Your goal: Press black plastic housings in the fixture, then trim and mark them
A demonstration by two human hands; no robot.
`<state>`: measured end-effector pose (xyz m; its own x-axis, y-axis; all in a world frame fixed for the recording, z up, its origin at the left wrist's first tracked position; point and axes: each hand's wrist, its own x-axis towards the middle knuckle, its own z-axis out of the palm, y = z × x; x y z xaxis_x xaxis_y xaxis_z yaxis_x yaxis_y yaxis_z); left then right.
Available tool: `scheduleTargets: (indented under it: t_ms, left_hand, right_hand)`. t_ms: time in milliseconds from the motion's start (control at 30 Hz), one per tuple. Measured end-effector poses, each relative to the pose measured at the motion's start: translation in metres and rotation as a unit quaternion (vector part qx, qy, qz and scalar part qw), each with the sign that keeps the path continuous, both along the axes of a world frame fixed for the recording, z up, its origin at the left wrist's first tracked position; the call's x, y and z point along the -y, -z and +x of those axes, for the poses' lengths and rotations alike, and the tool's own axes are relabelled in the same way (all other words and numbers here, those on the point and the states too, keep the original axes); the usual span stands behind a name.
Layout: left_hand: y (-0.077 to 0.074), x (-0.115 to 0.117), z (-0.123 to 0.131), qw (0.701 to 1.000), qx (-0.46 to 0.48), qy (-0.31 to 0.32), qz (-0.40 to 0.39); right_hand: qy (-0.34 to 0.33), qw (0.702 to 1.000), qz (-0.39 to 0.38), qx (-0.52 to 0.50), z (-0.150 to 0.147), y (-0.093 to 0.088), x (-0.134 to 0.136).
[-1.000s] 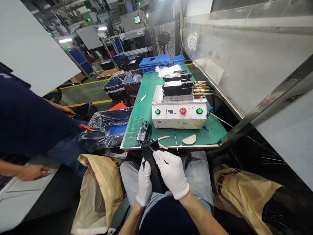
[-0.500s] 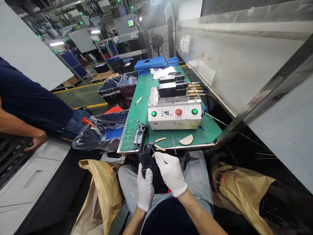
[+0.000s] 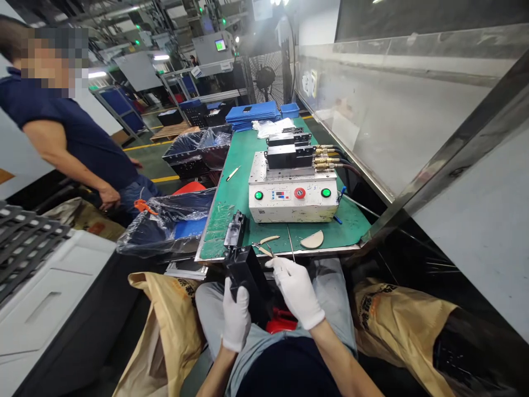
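Below the green table (image 3: 239, 193) edge, the left hand (image 3: 235, 315) clasps the black housing (image 3: 248, 273); the right hand (image 3: 298, 293) grip cannot be determined.

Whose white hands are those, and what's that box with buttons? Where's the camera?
The camera sits on a person's head, looking down, so the gloved hands are their own. The left hand holds a black plastic part over the lap. The right hand is beside it; whether it pinches anything I cannot tell. Ahead is a green table with a white machine that has two green buttons and a red one. A second black part, cutters and a tan half-round piece lie near its edge. Another person stands at the left.
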<state>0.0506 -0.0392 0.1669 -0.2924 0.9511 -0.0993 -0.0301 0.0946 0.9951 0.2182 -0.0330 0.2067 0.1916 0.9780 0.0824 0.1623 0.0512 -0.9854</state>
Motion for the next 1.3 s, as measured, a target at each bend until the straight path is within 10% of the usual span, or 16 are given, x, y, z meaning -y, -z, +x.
scheduleTargets:
  t_ms: [200,400,833,1300]
  left_hand:
    - [-0.029,0.005,-0.001,0.974,0.184,0.052,-0.123]
    - [-0.021,0.008,-0.007,0.973,0.181,0.067,-0.128]
    - [-0.021,0.001,-0.001,0.934,0.276,0.176,-0.141]
    - [-0.051,-0.012,0.002,0.953,0.247,0.061,-0.167]
  right_hand:
    - [-0.059,0.961,0.105,0.248,0.016,-0.040,-0.019]
    - [-0.052,0.916,0.114,0.382,0.014,-0.056,-0.033]
    - [-0.068,0.855,0.106,0.502,0.016,-0.050,-0.032]
    - [-0.119,0.836,0.138,0.517,-0.004,-0.039,0.003]
